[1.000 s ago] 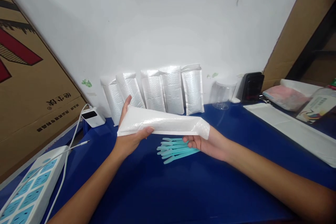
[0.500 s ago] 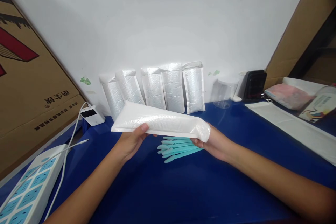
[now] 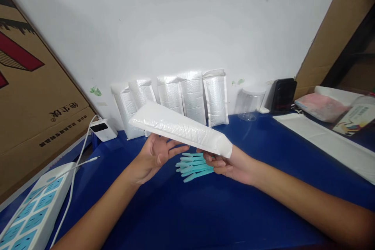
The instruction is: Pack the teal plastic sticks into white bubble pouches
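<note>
A white padded bubble mailer [image 3: 184, 131] hangs tilted above the blue table, its left end higher than its right. My right hand [image 3: 231, 166] grips it from beneath at the right end, the fingers curled and partly hidden by it. Below the mailer's left half, my left hand [image 3: 155, 158] is open, palm up with fingers spread; whether the fingertips touch the mailer I cannot tell. Between the hands, several slim turquoise plastic sticks [image 3: 191, 167], shaped like eyebrow razors, lie fanned on the table, partly covered by my right fingers.
Several filled bubble mailers [image 3: 215, 99] lean upright against the wall. Right of them stand a clear jar [image 3: 249, 105] and a black object [image 3: 283, 95]. A flat white mailer [image 3: 325, 136] lies at right. A power strip [image 3: 35, 211], cables and a white device [image 3: 104, 129] are at left.
My left hand has let go of the mailer's left part and dropped slightly, its fingers spreading. The mailer's left end has risen and tipped in my right hand.
</note>
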`<state>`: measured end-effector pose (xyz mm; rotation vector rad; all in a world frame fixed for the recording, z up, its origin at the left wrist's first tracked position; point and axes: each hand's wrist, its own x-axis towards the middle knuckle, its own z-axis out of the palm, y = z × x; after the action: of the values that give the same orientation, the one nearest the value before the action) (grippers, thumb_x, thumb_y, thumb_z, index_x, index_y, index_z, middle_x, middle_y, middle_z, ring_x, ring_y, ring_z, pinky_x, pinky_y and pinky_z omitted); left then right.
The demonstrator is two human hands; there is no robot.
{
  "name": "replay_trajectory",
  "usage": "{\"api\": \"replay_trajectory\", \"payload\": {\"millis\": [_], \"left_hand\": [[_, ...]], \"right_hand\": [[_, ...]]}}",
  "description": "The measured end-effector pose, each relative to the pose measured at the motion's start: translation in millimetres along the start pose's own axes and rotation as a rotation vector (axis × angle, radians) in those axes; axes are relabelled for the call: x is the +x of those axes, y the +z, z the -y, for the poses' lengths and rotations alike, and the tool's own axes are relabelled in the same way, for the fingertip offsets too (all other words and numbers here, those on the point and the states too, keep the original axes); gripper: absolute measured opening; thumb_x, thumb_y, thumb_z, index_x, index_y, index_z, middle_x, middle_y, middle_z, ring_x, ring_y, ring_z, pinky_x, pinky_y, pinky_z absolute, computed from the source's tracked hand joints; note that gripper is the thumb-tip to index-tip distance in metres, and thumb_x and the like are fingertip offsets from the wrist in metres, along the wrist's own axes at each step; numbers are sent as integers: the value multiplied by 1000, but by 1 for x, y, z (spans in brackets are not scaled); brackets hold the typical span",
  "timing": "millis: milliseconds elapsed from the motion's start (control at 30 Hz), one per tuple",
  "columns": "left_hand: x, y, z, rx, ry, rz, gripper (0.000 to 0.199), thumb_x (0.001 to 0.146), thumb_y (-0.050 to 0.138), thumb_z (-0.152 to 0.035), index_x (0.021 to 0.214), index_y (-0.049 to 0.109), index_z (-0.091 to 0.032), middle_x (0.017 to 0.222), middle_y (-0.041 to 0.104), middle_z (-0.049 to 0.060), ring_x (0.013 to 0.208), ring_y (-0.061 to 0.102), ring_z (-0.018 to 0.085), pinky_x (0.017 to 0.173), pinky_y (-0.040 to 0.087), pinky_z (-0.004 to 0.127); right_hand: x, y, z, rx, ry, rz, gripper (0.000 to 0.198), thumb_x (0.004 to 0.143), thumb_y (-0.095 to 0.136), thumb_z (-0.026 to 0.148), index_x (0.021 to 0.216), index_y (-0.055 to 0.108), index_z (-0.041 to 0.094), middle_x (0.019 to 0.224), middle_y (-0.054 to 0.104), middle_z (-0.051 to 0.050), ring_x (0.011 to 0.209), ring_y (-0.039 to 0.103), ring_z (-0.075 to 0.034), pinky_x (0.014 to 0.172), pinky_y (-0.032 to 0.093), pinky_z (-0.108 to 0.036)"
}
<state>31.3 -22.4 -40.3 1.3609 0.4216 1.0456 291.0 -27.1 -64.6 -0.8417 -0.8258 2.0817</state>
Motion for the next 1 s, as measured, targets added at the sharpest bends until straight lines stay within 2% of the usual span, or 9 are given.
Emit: {"api": "replay_trajectory", "payload": {"millis": [100, 200, 333, 433, 567, 700, 800, 900, 1000], "left_hand": [[0, 2, -1, -13, -14, -11, 102, 79, 89, -50, 163, 31, -42, 161, 47, 13, 147, 46, 41, 114, 48, 59], [0, 9, -3, -23, -53, -83, 99, 82, 87, -48, 163, 31, -44, 162, 47, 12, 148, 46, 39, 114, 48, 58], [1, 16, -2, -54, -92, -150, 105, 79, 91, -42, 164, 29, -47, 158, 52, 11, 142, 54, 37, 111, 52, 56], [2, 14, 0, -63, -64, -162, 101, 76, 91, -47, 161, 37, -42, 157, 54, 12, 139, 56, 38, 111, 53, 54], [2, 4, 3, -22, -22, -190, 80, 80, 86, -53, 149, 56, -26, 144, 64, 17, 131, 63, 37, 109, 54, 52], [2, -2, 8, -5, -8, -220, 72, 82, 85, -50, 143, 58, -25, 139, 67, 17, 128, 65, 36, 105, 56, 52], [2, -5, 14, -18, -13, -266, 70, 81, 87, -50, 139, 59, -22, 131, 71, 17, 122, 69, 36, 103, 58, 52], [3, -6, 18, -24, -16, -312, 68, 79, 88, -50, 134, 62, -20, 123, 74, 15, 111, 73, 32, 101, 59, 50], [4, -5, 18, 6, -16, -318, 62, 81, 88, -48, 130, 63, -19, 116, 76, 13, 104, 75, 29, 97, 61, 46]], "right_hand": [[1, 1, -2, 65, -54, -67, 11, 80, 71, 18, 84, 61, 16, 65, 49, 3, 48, 30, -3, 39, 14, -14], [1, 3, -4, 112, -145, -127, 16, 78, 72, 18, 90, 61, 18, 62, 42, 7, 48, 30, -4, 41, 16, -15], [0, 5, -6, 85, -172, -180, 19, 74, 74, 22, 88, 61, 19, 63, 42, 6, 51, 36, -5, 43, 17, -16], [0, 3, -8, 12, -193, -193, 20, 72, 73, 24, 88, 62, 19, 63, 45, 6, 52, 38, -6, 44, 19, -17], [2, -1, -10, -94, -243, -221, 21, 70, 70, 25, 90, 63, 20, 64, 50, 5, 55, 42, -8, 46, 21, -20], [3, 0, -8, -270, -305, -240, 13, 74, 63, 30, 81, 57, 20, 58, 48, 6, 49, 32, -6, 47, 16, -23], [0, 5, -4, -448, -369, -216, 12, 79, 59, 32, 82, 59, 21, 55, 47, 6, 49, 28, -8, 48, 15, -25], [-5, 9, 0, -554, -320, -153, 10, 80, 59, 30, 83, 63, 21, 52, 38, 7, 51, 24, -9, 50, 17, -25], [-5, 7, 0, -599, -266, -174, 6, 77, 59, 26, 78, 63, 21, 57, 39, 6, 53, 21, -9, 50, 17, -25]]}}
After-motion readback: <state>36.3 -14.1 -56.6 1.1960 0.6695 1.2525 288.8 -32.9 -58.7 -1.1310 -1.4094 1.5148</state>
